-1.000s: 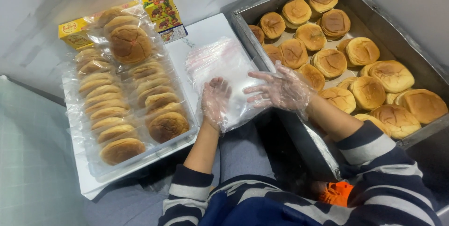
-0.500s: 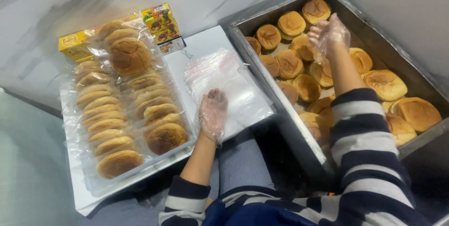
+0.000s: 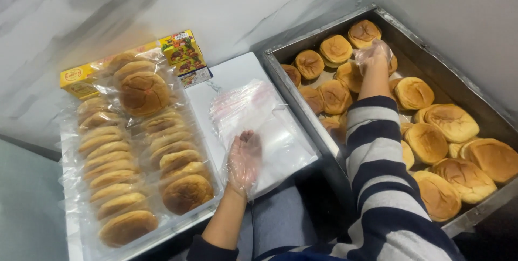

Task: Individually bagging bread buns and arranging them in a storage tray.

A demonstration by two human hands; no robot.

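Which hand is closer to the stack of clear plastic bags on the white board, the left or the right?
Left. The left hand rests on the clear plastic bags. The right hand is apart from them, reaching among the buns in the metal tray.

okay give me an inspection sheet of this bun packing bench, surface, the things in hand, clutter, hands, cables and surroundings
Surface: white board across the lap, partly covered by bags.
Things in hand: metal tray of loose round buns; stack of clear plastic bags on the board.
Clutter: rows of bagged buns at left; yellow cartons behind them.
Hands: both in thin clear gloves. Left hand rests flat on the bag stack, no grip. Right hand reaches to the tray's far end, onto a bun; whether the grip has closed cannot be told.
Cables: nothing seen.
Surroundings: pale marbled wall; striped sleeve on the right arm.
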